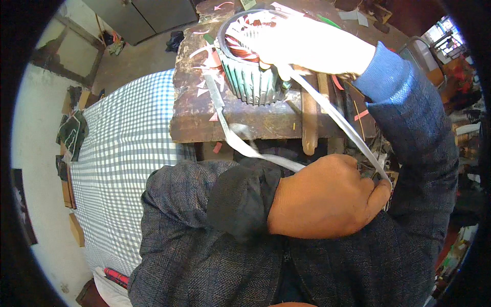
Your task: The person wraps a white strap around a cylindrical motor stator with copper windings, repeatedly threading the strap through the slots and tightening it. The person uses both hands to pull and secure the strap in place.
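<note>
My left hand [327,197] is closed low in front of my chest, its thumb and finger pinching a narrow white strip [340,115]. The strip runs straight up to my right hand [312,46], which lies over the rim of a round, ribbed green container [250,82] with a dark edge. Glare washes out the right fingers, so I cannot see what they grip. Red and white shreds [243,52] show inside the container. Another pale length [245,148] curves from the table toward the back of my left hand; its end there is hidden.
The worn brown wooden table [197,125] carries pink and white scraps [202,84] and a wooden rod [309,120] reaching its near edge. A blue-and-white checked cloth [123,123] covers a surface at left. Clutter crowds the right side.
</note>
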{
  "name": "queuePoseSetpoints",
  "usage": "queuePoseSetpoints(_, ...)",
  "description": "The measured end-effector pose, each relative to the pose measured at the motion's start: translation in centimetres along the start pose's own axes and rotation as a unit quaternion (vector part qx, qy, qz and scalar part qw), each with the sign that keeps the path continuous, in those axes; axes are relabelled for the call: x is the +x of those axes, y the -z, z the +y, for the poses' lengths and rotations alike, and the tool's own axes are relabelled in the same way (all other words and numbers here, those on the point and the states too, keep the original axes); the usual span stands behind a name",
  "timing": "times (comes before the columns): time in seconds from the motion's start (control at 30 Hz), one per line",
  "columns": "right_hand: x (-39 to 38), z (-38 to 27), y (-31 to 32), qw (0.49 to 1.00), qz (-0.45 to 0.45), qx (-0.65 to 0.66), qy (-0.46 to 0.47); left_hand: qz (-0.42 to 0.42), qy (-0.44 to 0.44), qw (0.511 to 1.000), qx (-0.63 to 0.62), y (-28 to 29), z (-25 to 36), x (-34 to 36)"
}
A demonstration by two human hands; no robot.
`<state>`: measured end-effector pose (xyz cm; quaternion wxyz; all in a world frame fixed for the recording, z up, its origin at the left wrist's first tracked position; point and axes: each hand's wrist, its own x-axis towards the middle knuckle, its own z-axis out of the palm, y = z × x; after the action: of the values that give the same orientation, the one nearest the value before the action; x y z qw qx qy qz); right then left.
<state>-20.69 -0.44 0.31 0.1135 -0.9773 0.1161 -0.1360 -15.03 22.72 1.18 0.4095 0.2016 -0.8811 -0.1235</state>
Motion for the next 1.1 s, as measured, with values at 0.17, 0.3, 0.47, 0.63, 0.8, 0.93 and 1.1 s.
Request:
queuePoseSetpoints(0.17,-3.8,-4.5,3.2,0.967,-0.045,0.242,-0.059,-0.016,-0.022,0.999,-0.022,-0.5,0.3,-0.2)
queuePoseSetpoints(0.3,-5.5,-5.1,4.0,0.953,-0.025,0.302,-0.021,0.003,0.032,0.998,-0.047,0.1,-0.4,-0.3)
queuePoseSetpoints(0.47,-8.8,-5.1,3.1,0.996,0.091,0.020,0.013,0.103,0.245,0.964,0.018,3.3,-4.6,-4.1)
queuePoseSetpoints(0.63,-12.3,-7.1,2.9,0.997,0.012,0.035,-0.068,0.206,0.368,0.890,-0.174,2.8,-9.7,-7.9)
queuePoseSetpoints(0.8,-13.3,-11.2,3.9,0.990,0.018,-0.011,-0.140,0.271,0.405,0.678,-0.551,2.7,-10.6,-7.1)
queuePoseSetpoints(0.93,-15.0,-13.5,4.9,0.965,0.032,0.041,-0.256,0.258,0.421,0.700,-0.516,2.5,-10.3,-5.4)
queuePoseSetpoints(1.1,-17.3,-11.9,4.4,0.986,0.037,-0.152,-0.054,0.275,0.404,0.693,-0.530,1.2,-10.0,-4.5)
